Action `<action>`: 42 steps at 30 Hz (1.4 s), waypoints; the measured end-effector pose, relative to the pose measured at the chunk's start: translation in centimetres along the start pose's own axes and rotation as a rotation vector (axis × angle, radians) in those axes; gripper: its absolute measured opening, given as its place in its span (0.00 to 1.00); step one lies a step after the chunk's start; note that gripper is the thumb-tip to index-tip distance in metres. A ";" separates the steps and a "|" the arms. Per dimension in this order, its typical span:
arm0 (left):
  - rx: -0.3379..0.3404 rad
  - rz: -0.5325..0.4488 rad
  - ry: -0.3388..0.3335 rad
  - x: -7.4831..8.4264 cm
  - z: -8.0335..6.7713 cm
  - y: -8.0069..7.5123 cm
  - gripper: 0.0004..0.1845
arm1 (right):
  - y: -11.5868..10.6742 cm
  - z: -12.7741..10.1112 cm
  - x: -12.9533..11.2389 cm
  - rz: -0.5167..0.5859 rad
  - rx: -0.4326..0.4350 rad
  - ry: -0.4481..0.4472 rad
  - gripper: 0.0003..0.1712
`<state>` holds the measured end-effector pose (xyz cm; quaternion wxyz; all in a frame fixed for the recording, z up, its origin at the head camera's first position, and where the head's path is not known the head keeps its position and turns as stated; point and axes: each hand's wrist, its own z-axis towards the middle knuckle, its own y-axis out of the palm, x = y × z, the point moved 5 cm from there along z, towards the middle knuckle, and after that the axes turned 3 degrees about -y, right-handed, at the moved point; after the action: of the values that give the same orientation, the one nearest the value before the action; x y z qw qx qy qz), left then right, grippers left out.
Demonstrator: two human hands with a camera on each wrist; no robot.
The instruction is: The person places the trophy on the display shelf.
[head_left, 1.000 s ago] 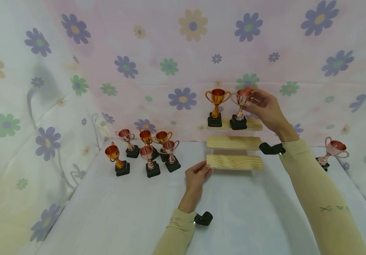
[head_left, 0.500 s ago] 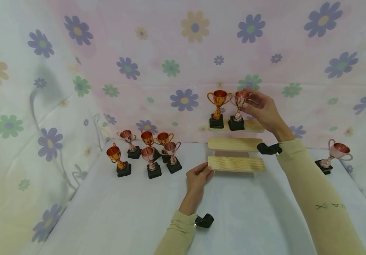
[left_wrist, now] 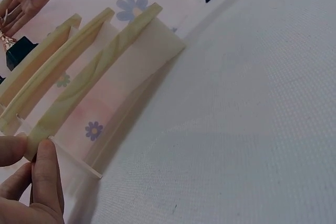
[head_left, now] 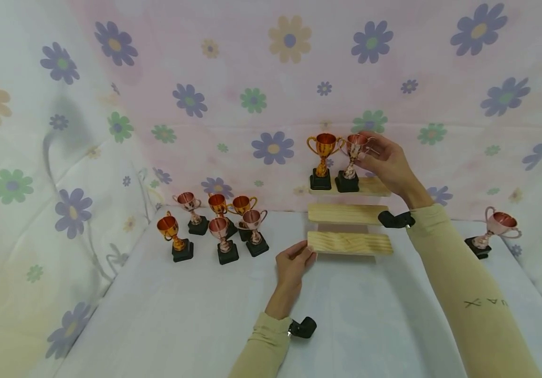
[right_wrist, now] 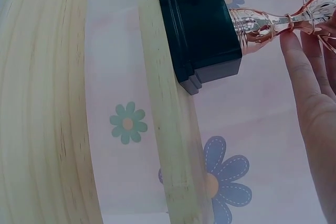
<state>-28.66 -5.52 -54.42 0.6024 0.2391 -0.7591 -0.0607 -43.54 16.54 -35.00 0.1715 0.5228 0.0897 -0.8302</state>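
My right hand (head_left: 390,161) grips the cup of a rose-gold trophy (head_left: 352,153) by its right side. The trophy's black base (right_wrist: 207,35) is on the top board of a three-step wooden shelf (head_left: 348,213), close beside the base of a gold trophy (head_left: 322,152). In the right wrist view, my fingers (right_wrist: 304,72) touch the trophy just above its stem. Lower down, my left hand (head_left: 291,268) pinches the left end of the shelf's bottom board (left_wrist: 89,80) between thumb and fingers.
Several gold and rose-gold trophies (head_left: 223,247) stand grouped on the white table (head_left: 195,320) at left. Another rose-gold trophy (head_left: 495,226) stands tilted-looking at far right. Flowered cloth (head_left: 233,63) hangs behind the shelf.
The rose-gold trophy in my right hand has shifted slightly left along the top board, closer to the gold one. My left hand keeps its hold on the shelf.
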 end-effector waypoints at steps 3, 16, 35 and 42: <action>-0.001 0.000 0.002 -0.1 -0.1 0.1 0.16 | -0.2 -0.1 0.0 -0.002 0.000 -0.005 0.30; 0.013 0.010 -0.012 -0.4 0.0 0.2 0.16 | -1.5 -2.7 -0.8 -0.104 0.025 -0.025 0.32; 0.040 0.001 0.030 -0.2 0.2 -0.1 0.15 | -6.7 -13.2 -6.1 -0.644 0.241 -0.137 0.27; 0.038 0.013 0.032 -0.2 0.0 0.3 0.15 | -11.2 -18.3 -6.9 -0.907 0.451 -0.043 0.27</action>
<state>-28.71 -5.18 -54.48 0.6104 0.2465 -0.7518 -0.0384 -29.78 34.23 -37.14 -0.3216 0.4380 0.1227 -0.8305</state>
